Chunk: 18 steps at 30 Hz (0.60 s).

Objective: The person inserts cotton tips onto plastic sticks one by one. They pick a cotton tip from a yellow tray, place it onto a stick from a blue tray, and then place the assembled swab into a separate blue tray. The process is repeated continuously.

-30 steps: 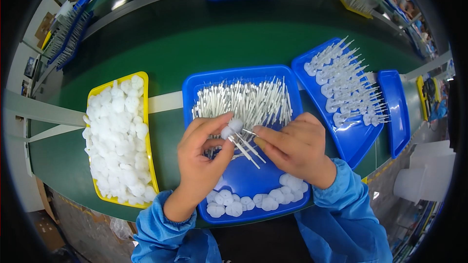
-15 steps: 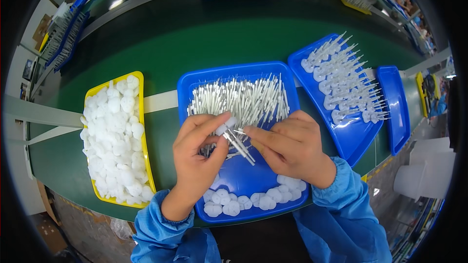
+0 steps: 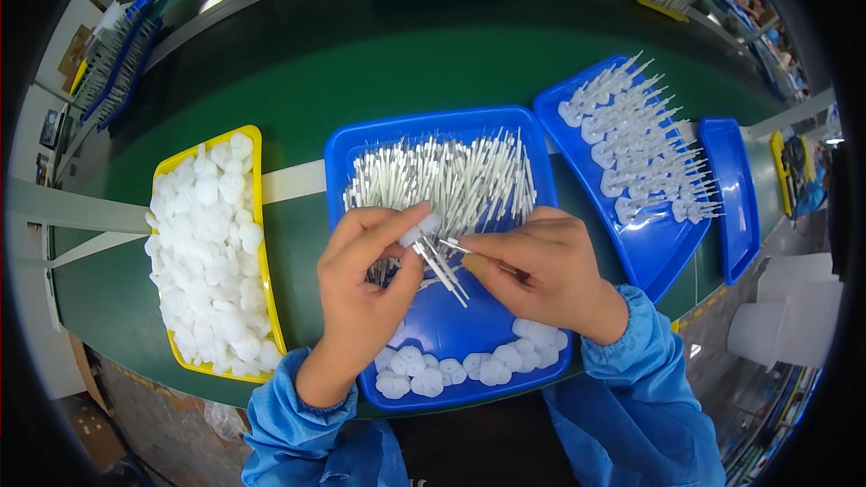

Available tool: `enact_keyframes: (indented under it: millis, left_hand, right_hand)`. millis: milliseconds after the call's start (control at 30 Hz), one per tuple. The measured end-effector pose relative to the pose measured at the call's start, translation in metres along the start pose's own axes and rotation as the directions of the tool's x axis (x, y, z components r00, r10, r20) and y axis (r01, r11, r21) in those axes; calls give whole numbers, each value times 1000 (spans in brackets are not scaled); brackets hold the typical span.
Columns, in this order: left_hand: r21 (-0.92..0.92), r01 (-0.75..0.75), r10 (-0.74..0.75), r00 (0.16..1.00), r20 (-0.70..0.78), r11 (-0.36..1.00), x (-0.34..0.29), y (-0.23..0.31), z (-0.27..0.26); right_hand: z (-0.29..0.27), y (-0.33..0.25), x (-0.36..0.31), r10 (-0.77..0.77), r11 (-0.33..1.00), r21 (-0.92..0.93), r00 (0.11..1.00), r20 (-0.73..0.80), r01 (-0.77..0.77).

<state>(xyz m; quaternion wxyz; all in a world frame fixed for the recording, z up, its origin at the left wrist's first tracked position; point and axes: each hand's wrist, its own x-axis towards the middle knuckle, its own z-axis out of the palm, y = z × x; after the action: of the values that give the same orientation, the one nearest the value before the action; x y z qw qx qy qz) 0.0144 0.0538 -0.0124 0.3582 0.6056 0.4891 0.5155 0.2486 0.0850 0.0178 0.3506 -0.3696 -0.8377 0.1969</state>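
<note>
My left hand point(image 3: 370, 261) is closed round a white plastic disc point(image 3: 422, 229), pinched between thumb and fingers, with a few thin white-and-metal rods point(image 3: 442, 275) sticking out of it toward the lower right. My right hand point(image 3: 546, 261) pinches another thin rod point(image 3: 454, 244), its tip close to the disc; I cannot tell whether it touches. Both hands are above a blue tray point(image 3: 446, 323). A dense pile of similar rods point(image 3: 442, 171) fills the tray's far part. Along its near edge lie several loose white discs point(image 3: 494, 370).
To the left a yellow tray point(image 3: 268, 289) is heaped with white discs point(image 3: 212, 252). A blue tray point(image 3: 649, 257) at right bears rows of discs with rods standing in them point(image 3: 631, 144). Beyond it lies a narrow blue tray point(image 3: 740, 216). More rod-filled trays stand at the far side.
The rod in my right hand has shifted slightly and shows more of its length beside the disc. My left hand keeps hold of the disc. The view has moved a little.
</note>
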Motion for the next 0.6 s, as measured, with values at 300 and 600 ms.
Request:
enact_keyframes:
  millis: [300,600]
  left_hand:
    - [70,-50,47,997,55,996,-2,0,-1]
    - [-25,67,-63,991,122,997,-4,7,-5]
  right_hand:
    - [7,-3,-5,102,995,8,995,-14,-101]
    - [15,3,-4,235,959,157,972,26,-236]
